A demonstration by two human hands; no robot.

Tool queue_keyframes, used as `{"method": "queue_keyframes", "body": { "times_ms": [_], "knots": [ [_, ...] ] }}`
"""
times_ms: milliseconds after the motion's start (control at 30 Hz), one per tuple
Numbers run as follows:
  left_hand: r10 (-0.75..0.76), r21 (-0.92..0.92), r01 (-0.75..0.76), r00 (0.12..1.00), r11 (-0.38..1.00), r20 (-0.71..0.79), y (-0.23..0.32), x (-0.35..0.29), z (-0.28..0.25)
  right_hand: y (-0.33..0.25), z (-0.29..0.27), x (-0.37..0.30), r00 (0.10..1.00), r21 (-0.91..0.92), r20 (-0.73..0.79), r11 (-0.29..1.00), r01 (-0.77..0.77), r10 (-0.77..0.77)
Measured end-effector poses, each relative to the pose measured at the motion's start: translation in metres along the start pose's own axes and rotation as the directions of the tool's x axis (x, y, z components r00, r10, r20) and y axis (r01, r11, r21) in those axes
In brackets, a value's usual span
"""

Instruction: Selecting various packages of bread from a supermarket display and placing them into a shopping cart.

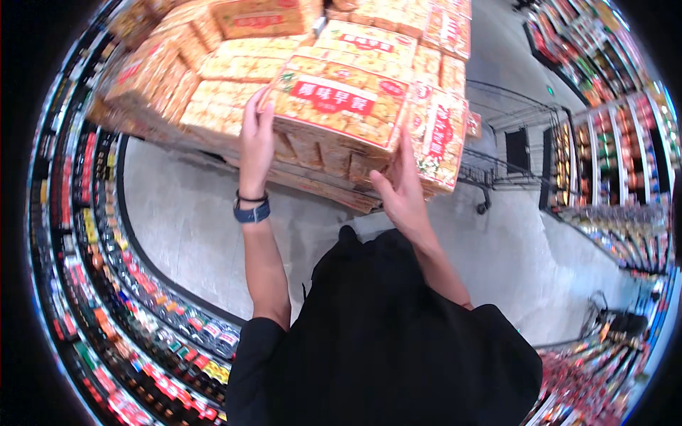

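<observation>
Between my two hands is a yellow-orange food box [323,122] with a red label and pictures of the food on its top. My left hand [257,140] presses against its left side, fingers at the upper left corner. On the right, my right hand [402,186] grips the near right corner, thumb in front and fingers along the side. The box is at the near edge of a display stack; whether it rests on the packs below is hard to tell. Close to my right hand stands a similar box [438,142] with a red label.
More packs [234,96] and an upright box [257,17] fill the display beyond. A wire shopping cart [522,145] stands to the right. Curved-looking shelves of goods [142,312] run along the left, and more shelves [604,142] line the right. Grey floor [185,220] lies between.
</observation>
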State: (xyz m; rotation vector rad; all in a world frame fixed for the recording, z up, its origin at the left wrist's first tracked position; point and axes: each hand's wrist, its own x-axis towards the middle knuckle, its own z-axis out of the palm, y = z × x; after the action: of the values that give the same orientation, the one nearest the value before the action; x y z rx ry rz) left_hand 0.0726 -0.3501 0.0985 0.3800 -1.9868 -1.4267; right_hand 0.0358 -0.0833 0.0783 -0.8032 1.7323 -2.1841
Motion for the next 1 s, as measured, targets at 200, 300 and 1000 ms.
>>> {"method": "queue_keyframes", "body": {
  "times_ms": [200,300,1000],
  "knots": [
    [-0.169,0.019,0.169,0.986,0.985,0.001,0.009,-0.014,-0.009,0.007,0.004,-0.001,0.997,-0.241,-0.066,0.968,-0.063,0.048],
    [-0.132,0.033,0.132,0.991,0.991,-0.004,0.01,-0.016,-0.009,0.009,0.003,-0.001,0.997,-0.281,-0.078,0.959,-0.044,0.023],
    [-0.09,0.203,0.172,0.93,0.964,-0.356,0.005,-0.036,0.015,-0.03,-0.113,0.021,0.91,0.057,0.39,0.983,-0.176,0.141]
  ]
}}
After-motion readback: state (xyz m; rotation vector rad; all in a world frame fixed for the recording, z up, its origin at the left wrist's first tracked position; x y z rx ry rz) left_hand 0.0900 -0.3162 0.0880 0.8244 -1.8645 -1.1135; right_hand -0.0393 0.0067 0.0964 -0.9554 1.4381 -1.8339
